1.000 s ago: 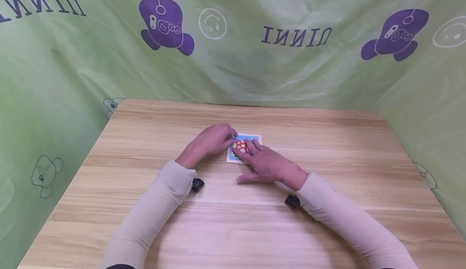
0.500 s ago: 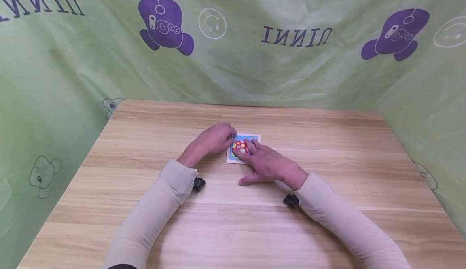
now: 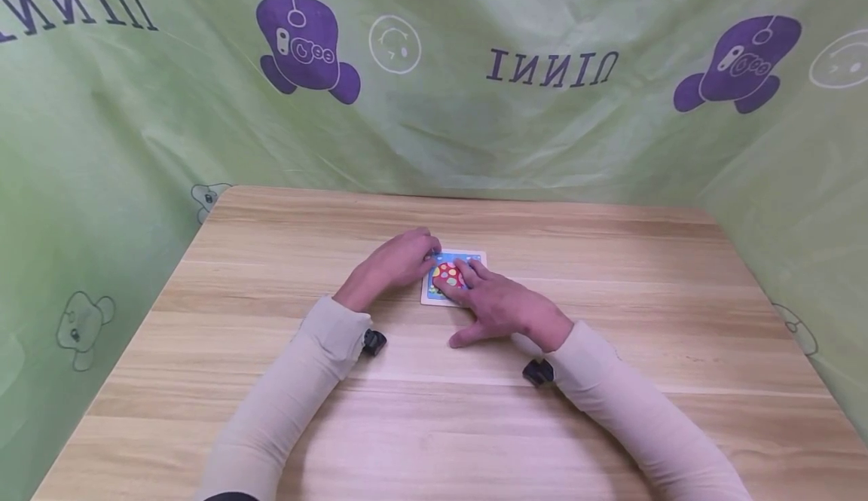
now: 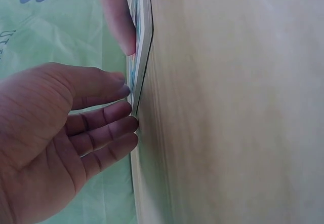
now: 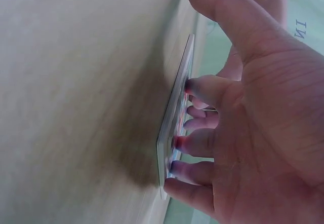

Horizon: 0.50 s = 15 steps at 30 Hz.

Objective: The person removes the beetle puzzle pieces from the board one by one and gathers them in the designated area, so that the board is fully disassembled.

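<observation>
A small square picture board (image 3: 463, 255) with a pale border lies flat on the wooden table. Its picture shows a red shape with coloured dots on a blue ground. My left hand (image 3: 398, 261) is at the board's left side, thumb and index fingertips at its edge in the left wrist view and the other fingers loosely bent. From the right, my right hand (image 3: 503, 307) reaches over the board, fingers spread and their tips resting on the picture. The right thumb is held out away from the board. The fingers cover the board's right part in the head view.
The wooden table (image 3: 420, 426) extends on all sides of the board. A green printed curtain (image 3: 434, 132) hangs behind and along both sides. Small black devices sit at the left wrist (image 3: 374, 342) and the right wrist (image 3: 539, 372).
My right thumb has shifted slightly right and toward me. The other fingers, the left hand and the board stay almost as they were.
</observation>
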Each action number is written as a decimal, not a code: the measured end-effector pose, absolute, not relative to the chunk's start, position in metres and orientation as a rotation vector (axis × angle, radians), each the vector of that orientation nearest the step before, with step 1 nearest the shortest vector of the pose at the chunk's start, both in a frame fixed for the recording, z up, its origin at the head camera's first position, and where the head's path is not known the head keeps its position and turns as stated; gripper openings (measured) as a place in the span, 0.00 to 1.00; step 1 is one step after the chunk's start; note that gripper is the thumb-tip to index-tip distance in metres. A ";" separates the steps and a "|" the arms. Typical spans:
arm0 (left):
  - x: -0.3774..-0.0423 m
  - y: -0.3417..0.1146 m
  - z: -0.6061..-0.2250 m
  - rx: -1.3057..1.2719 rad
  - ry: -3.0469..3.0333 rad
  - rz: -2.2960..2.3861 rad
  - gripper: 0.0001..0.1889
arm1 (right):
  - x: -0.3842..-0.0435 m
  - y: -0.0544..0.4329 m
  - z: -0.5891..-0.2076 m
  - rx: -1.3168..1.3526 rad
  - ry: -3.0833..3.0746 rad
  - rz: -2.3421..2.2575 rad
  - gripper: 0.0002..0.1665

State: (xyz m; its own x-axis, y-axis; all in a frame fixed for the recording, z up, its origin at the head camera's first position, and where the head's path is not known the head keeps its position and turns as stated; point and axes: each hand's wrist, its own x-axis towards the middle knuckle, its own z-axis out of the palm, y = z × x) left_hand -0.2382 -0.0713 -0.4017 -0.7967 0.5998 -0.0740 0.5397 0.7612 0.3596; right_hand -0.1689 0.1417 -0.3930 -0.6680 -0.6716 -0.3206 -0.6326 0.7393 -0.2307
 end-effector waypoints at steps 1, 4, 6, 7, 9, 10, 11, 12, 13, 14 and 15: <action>-0.239 -0.071 -0.402 0.899 2.772 0.485 0.15 | -0.169 0.142 -0.393 -0.999 2.553 -0.142 0.59; -0.240 -0.072 -0.404 0.890 2.773 0.492 0.14 | -0.169 0.141 -0.392 -0.990 2.547 -0.141 0.58; -0.240 -0.072 -0.404 0.897 2.773 0.489 0.14 | -0.170 0.141 -0.392 -0.982 2.544 -0.149 0.58; -0.239 -0.072 -0.404 0.902 2.775 0.483 0.14 | -0.170 0.141 -0.391 -0.977 2.542 -0.156 0.57; -0.239 -0.072 -0.403 0.917 2.777 0.469 0.14 | -0.170 0.141 -0.390 -0.969 2.540 -0.167 0.57; -0.238 -0.072 -0.403 0.924 2.778 0.460 0.14 | -0.170 0.141 -0.390 -0.970 2.540 -0.169 0.57; -0.238 -0.072 -0.402 0.930 2.778 0.450 0.14 | -0.170 0.141 -0.390 -0.969 2.541 -0.171 0.56; -0.238 -0.072 -0.402 0.935 2.779 0.441 0.14 | -0.170 0.141 -0.389 -0.970 2.542 -0.168 0.56; -0.238 -0.072 -0.402 0.937 2.779 0.435 0.14 | -0.170 0.141 -0.389 -0.972 2.545 -0.162 0.56; -0.237 -0.072 -0.401 0.941 2.778 0.431 0.14 | -0.170 0.141 -0.389 -0.972 2.547 -0.159 0.56; -0.237 -0.072 -0.401 0.944 2.777 0.428 0.14 | -0.171 0.140 -0.389 -0.971 2.550 -0.153 0.55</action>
State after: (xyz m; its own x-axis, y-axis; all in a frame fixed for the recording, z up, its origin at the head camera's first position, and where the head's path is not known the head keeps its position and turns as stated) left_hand -0.2373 -0.0720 -0.4010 -0.7831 0.6174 -0.0742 0.5665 0.7575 0.3244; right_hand -0.1706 0.1402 -0.3888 -0.6757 -0.6577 -0.3329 -0.6133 0.7521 -0.2412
